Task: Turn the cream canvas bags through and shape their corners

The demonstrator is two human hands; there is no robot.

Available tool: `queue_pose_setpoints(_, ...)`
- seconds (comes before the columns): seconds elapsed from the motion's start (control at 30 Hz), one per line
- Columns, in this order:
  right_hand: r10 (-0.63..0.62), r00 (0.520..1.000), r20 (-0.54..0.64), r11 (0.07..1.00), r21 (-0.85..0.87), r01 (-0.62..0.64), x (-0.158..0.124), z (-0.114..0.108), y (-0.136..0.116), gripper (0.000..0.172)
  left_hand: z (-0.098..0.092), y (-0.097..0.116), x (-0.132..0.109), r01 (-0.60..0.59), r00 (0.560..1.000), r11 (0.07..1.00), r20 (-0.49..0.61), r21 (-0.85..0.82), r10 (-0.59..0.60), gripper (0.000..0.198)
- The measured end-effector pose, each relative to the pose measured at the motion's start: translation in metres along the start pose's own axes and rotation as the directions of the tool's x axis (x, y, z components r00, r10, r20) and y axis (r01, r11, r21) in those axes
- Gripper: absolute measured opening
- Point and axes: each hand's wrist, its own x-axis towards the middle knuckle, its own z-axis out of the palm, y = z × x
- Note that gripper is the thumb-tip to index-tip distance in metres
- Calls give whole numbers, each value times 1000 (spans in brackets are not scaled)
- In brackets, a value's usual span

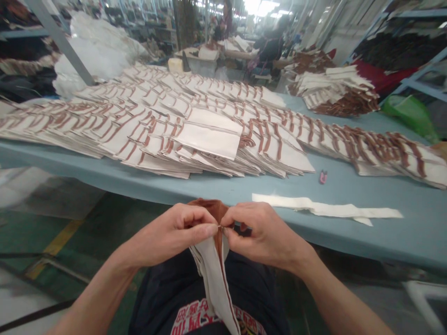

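Observation:
Both hands meet in front of my body, just off the table's near edge. My left hand [195,225] pinches the edge of a white and brown fabric piece [217,284] between thumb and forefinger. Right beside it, my right hand [249,230] pinches the same piece with its fingertips. The cloth hangs from the fingertips over my dark clothing, white outside with a brown layer showing along its opening. A brown part [209,204] of it rises behind the hands against the table edge. What exactly lies between the fingertips is too small to make out.
Rows of overlapping white and brown fabric pieces [213,132] cover much of the blue table [366,242]. White strips [328,207] and a small pink tool [323,177] lie at the right. Behind are another stack [338,88], a green bag [410,114] and a person [274,46].

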Motion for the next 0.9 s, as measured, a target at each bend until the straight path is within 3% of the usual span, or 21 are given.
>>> queue_pose_setpoints(0.1,29,1000,12,999,24,-29,-2,-1,0,13,4,3,-2,-6,1000,986,-17,168,9,29)
queue_pose_setpoints(0.27,78,996,50,995,60,-81,-6,-1,1,15,7,14,-10,-225,973,846,65,483,222,24)
queue_pose_setpoints(0.47,56,992,109,997,49,-62,-4,-2,3,19,15,7,-13,-219,971,703,77,677,228,22)
queue_pose_setpoints(0.53,38,989,140,999,32,-43,-5,-3,4,23,18,4,-15,-202,972,727,45,656,230,21)
queue_pose_setpoints(0.67,9,991,136,998,59,-17,-10,-4,3,24,23,7,-18,-177,976,864,-26,472,215,24)
queue_pose_setpoints(0.77,-10,996,89,986,166,-5,-15,-2,4,21,26,14,-18,-180,977,909,-43,377,211,26)
queue_pose_setpoints(0.9,-2,1000,0,941,339,2,-24,7,6,18,33,14,-18,-146,980,919,-73,367,185,35)
